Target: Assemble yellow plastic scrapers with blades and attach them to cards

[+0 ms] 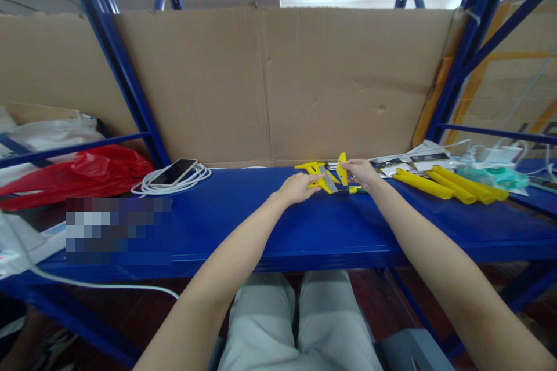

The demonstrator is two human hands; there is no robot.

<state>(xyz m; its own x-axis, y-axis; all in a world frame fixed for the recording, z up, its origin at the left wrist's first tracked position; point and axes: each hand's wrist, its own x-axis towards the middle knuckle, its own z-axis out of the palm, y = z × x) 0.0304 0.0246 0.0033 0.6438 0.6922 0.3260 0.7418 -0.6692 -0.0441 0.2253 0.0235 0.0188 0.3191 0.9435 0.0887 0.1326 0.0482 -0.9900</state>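
Note:
My left hand [298, 188] is closed on a yellow-handled scraper [329, 179] with a flat grey blade, held just above the blue shelf. My right hand [364, 173] pinches a flat yellow piece [342, 169] that stands upright beside the blade. Whether the piece touches the blade I cannot tell. Behind and under my hands lie more yellow tool parts [308, 167], partly covered by my fingers. A thin dark item with a green and yellow end [355, 189] lies below my right hand.
Several yellow tubes [461, 185] and flat packets [394, 167] lie to the right. A phone [174, 173] rests on a coiled white cable [201, 174] at left, near a red plastic bag [108, 168]. Cardboard [209, 81] walls the back of the blue shelf [226, 217].

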